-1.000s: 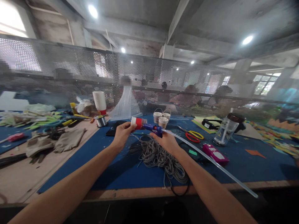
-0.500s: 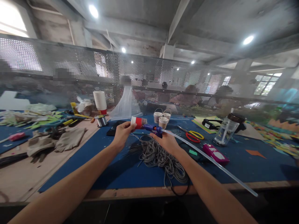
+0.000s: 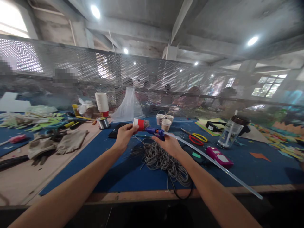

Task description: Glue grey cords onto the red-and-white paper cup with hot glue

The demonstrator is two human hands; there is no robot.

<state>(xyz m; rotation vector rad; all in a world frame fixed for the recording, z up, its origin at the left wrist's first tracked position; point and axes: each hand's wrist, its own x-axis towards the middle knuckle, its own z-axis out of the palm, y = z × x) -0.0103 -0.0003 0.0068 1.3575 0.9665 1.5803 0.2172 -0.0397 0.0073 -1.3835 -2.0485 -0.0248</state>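
My left hand [image 3: 125,134] grips a red and white paper cup [image 3: 140,124] tipped on its side, with grey cord round its right end. In my right hand [image 3: 170,144] is a blue glue gun [image 3: 155,132], its nozzle close against the cup's lower right side; whether it touches I cannot tell. A long clear glue stick [image 3: 213,161] runs out of the gun's back over my right forearm. Below the hands lies a loose heap of grey cord [image 3: 163,161]. Behind the gun stand several small cord-wrapped cups [image 3: 166,122] with thin loop handles.
Scissors [image 3: 196,138], a magenta box [image 3: 218,156] and a clear bottle [image 3: 231,131] lie or stand to the right. At left are gloves [image 3: 71,142], a wire spool [image 3: 103,123] and stacked white cups [image 3: 101,103]. A perforated metal screen [image 3: 147,76] rises behind the table.
The glue gun's nozzle has shifted slightly left along the cup. Both hands otherwise keep nearly the same place and grip.
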